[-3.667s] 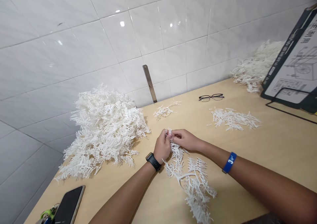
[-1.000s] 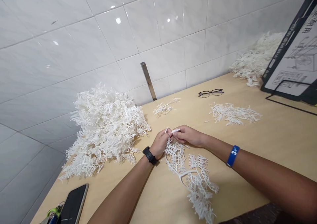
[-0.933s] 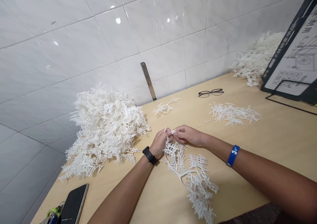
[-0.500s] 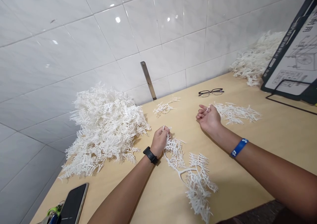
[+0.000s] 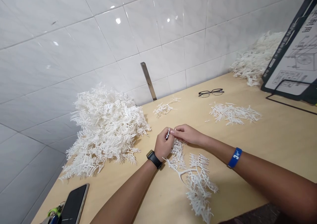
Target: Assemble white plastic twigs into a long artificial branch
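A long white plastic branch (image 5: pixel 193 177) of thin comb-like twigs lies on the wooden table (image 5: pixel 272 141), running from my hands towards the near edge. My left hand (image 5: pixel 163 144), with a black watch on its wrist, is closed around the branch's far end. My right hand (image 5: pixel 187 134), with a blue wristband, touches the left one and pinches a small twig at that same end. A small heap of loose white twigs (image 5: pixel 234 113) lies to the right of my hands.
A big pile of white branches (image 5: pixel 104 128) leans on the tiled wall at left. Another pile (image 5: pixel 255 60) sits far right beside a printed board on a stand (image 5: pixel 292 62). Glasses (image 5: pixel 211 92), a few twigs (image 5: pixel 164 108), a phone (image 5: pixel 72 204) and keys (image 5: pixel 53 214) also lie on the table.
Half a second ago my right hand was out by the small heap of loose twigs. It has come back to the branch's far end and pinches there again. My left hand kept its hold.
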A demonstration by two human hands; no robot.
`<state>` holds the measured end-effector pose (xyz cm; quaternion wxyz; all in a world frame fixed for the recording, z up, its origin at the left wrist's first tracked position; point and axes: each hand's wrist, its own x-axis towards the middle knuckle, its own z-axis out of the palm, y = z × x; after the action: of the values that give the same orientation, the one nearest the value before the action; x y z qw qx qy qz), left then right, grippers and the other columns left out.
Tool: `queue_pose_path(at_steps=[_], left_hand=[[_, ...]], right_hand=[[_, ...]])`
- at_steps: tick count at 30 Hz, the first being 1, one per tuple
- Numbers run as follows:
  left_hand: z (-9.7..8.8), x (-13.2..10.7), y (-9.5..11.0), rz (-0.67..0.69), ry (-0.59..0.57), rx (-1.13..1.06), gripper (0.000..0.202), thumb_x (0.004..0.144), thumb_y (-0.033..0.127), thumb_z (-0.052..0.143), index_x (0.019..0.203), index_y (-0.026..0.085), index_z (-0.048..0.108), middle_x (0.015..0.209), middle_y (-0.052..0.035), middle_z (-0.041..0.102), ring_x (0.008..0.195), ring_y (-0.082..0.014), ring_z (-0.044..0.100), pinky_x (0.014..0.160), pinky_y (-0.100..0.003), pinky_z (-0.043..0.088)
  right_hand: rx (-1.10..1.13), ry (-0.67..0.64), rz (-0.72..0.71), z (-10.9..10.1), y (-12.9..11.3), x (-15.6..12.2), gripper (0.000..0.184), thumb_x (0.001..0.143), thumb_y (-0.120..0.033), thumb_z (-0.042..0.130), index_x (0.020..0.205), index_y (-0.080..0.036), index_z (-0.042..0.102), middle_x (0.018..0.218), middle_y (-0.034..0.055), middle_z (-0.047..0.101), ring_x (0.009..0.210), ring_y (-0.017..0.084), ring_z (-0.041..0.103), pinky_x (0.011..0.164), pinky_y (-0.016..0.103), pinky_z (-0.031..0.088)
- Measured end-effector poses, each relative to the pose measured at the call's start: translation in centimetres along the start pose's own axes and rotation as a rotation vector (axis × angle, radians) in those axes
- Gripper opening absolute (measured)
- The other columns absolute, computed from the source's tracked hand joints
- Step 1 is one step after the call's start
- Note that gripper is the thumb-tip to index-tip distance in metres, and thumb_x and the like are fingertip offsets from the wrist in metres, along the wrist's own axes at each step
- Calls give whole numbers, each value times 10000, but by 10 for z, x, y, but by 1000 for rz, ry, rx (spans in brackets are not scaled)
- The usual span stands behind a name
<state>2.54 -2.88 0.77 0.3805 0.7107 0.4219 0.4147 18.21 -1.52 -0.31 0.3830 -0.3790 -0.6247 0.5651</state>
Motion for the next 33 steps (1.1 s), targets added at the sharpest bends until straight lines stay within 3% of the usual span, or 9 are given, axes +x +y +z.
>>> queue_pose_path(at_steps=[7,13,22,33], left_hand=[[-1,-2,-1,23,-3,116,269,928,377,452,776,172,534,661,22,548,617,-105,449,608,-228,342],[-1,-1,-3,43,7,191,248,918,360,469,783,173,558,653,24,538,609,-105,436,598,-229,325],[-3,0,-7,32,-38,47,236,926,348,453,798,169,538,716,9,534,678,-118,449,656,-241,348],[-5,6,-8,-98,-174,-133,190,810,288,490,664,170,459,597,35,436,587,-99,386,591,-241,315]], right_hand=[[0,-58,45,-6,-3,0,499,823,-630,556,642,-168,498,520,-37,493,386,66,418,386,216,324],[-53,-48,7,-8,2,1,489,845,-624,536,666,-172,486,536,-45,488,387,63,417,388,209,320],[-160,-73,-83,-11,-6,-3,380,900,-480,495,692,-163,524,523,-35,486,448,89,421,460,226,343],[-309,-95,-104,-10,-6,-5,308,789,-253,502,537,-194,335,506,-73,273,488,64,247,474,230,175]])
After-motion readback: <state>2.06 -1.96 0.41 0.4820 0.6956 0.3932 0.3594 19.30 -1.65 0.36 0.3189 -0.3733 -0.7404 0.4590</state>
